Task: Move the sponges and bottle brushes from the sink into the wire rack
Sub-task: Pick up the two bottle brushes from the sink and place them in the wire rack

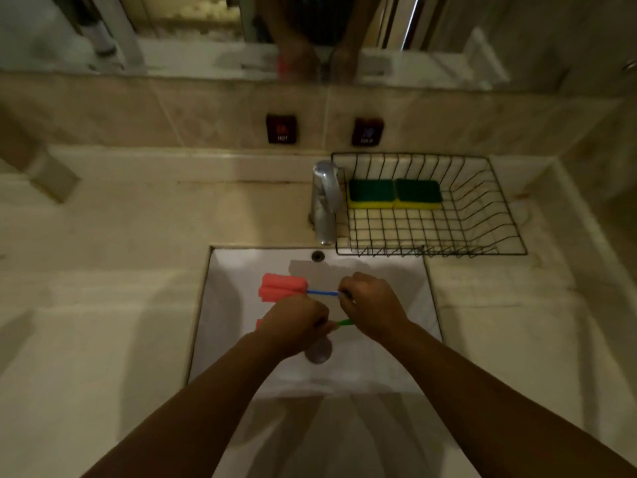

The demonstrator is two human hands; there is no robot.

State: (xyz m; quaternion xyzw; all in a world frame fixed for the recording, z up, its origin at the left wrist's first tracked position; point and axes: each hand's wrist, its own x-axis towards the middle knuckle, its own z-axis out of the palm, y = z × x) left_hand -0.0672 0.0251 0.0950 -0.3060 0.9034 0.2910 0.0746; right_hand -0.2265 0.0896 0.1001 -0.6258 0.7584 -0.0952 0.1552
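Over the white sink [379,370], my right hand [374,307] grips the blue handle of a bottle brush [283,288] whose pink foam head points left. My left hand [293,324] is closed around a second bottle brush; its green handle [344,322] pokes out to the right and a sliver of pink foam shows at the left of the hand. The black wire rack [482,236] sits on the counter behind and right of the sink. Two green-and-yellow sponges [371,194] [418,194] lie side by side at its back left.
A chrome faucet [325,198] stands between the sink and the rack's left edge. The sink drain [319,353] lies just under my left hand. Beige stone counter [103,305] spreads left and right. Two dark hot and cold labels are on the wall, with a mirror above.
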